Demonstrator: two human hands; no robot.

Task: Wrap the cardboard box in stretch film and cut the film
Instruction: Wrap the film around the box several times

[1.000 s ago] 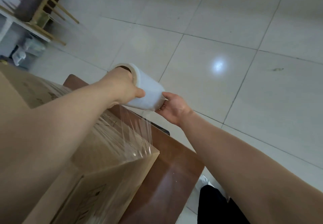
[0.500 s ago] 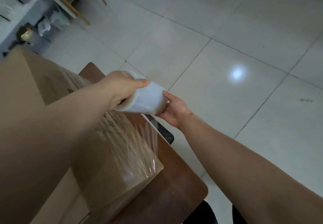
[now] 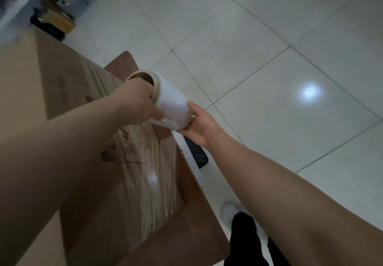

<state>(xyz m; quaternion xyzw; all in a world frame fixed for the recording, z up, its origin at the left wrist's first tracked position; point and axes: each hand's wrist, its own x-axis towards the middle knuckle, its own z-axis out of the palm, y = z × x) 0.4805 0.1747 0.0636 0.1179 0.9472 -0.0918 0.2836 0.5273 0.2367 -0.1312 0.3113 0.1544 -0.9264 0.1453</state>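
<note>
Over the cardboard box [image 3: 87, 162], left hand [image 3: 136, 101] and right hand [image 3: 199, 124] grip the film roll [image 3: 172, 104] (endwise).

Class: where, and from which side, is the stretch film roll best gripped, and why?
Grip the stretch film roll by its two ends, left hand and right hand coming in along its axis. The hollow core opens there, probably leaving the wound face free to unroll onto the cardboard box.
</note>
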